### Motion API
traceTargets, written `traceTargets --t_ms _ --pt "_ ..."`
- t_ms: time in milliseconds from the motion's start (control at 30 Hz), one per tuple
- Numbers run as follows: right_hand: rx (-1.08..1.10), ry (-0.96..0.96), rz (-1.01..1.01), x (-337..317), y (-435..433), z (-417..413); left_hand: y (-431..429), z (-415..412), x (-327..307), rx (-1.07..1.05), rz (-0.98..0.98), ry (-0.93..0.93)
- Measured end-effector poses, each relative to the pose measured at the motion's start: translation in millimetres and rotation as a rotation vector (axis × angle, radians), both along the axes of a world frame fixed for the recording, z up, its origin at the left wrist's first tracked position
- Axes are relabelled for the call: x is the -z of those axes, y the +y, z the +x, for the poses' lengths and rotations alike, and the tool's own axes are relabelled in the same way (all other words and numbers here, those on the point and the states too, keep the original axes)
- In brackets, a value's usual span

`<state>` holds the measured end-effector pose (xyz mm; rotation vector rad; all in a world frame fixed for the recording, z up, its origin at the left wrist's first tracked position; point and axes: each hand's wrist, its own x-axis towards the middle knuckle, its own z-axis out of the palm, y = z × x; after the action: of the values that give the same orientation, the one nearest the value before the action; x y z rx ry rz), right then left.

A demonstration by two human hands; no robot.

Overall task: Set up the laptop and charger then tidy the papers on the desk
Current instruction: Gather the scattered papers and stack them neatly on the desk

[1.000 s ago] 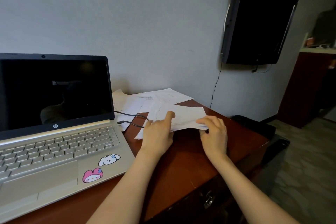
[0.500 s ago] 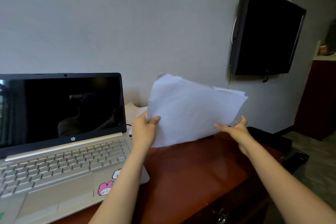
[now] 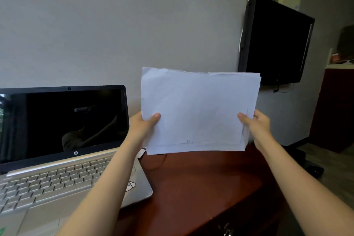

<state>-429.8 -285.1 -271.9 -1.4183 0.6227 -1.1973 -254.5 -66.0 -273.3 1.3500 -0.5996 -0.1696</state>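
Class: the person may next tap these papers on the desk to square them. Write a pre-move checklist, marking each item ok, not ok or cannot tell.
1. Left hand grips the white paper stack at its left edge: ok.
2. Right hand grips its right edge: ok.
3. Sheet edges aligned: not ok, top and right edges staggered.
4. Bare reddish-brown wooden desk shows below the stack: ok.
5. Silver laptop open, left of the stack: ok.
6. Laptop's charger connected: cannot tell.
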Motion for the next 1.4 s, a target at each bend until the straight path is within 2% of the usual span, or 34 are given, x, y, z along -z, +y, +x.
traceTargets --t_ms 133,267,500,733,933,1133,1267,1400 --pt "-0.077 0.090 0.046 36 -2 -4 6 5 24 0.066 0.138 0.052" --pt "-0.071 0.100 0.110 59 2 -3 0 -1 39 0.068 0.096 0.160" --pt "-0.163 0.054 0.082 48 -5 -7 -6 1 27 0.020 0.009 0.057" --pt "-0.200 -0.080 0.094 39 -5 -8 -7 4 13 0.053 -0.076 0.008" --pt "-0.254 0.028 0.076 41 -2 -7 -2 6 19 0.140 -0.036 0.012" --pt "-0.232 0.037 0.055 29 -1 -2 -5 11 12 0.075 -0.053 0.041" --pt "-0.231 0.147 0.061 49 0 -4 -1 12 31 0.120 0.033 0.017" --pt "-0.178 0.120 0.064 46 -1 -1 -4 9 39 0.103 0.044 0.005"
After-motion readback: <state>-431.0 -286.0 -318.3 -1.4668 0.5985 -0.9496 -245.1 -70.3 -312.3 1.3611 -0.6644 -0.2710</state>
